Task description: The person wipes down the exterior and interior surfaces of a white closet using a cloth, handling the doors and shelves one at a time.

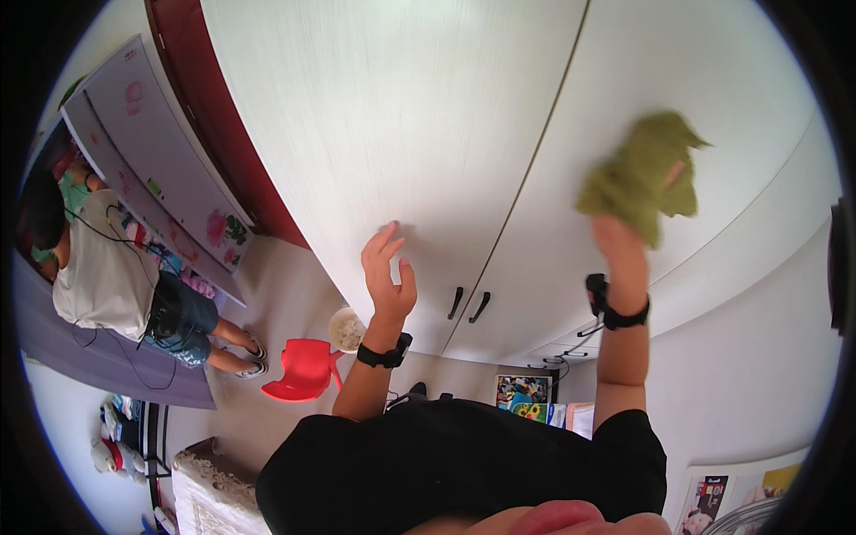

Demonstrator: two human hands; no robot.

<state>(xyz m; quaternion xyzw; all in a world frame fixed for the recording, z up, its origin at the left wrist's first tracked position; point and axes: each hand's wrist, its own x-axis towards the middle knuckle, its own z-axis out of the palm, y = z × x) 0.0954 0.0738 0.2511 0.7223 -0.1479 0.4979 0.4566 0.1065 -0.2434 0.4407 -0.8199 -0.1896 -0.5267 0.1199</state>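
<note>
My right hand [617,234] is raised against the right door of a tall white wardrobe [383,116]. It holds an olive-green cloth [640,174] that hides most of its fingers; one fingertip shows near the cloth's right side. My left hand [385,281] is up in front of the left door, fingers apart and holding nothing. One of its fingertips touches or nearly touches the white surface. Two black handles [480,308] sit beside the gap between the doors, lower than both hands. Each of my wrists wears a black strap with a small device.
A red child's chair [300,369] and a pale bucket [346,330] stand on the floor at left. Beyond them another person [111,267] stands by an open lilac cabinet [152,152]. A box of colourful items [524,390] lies low near the wardrobe's base.
</note>
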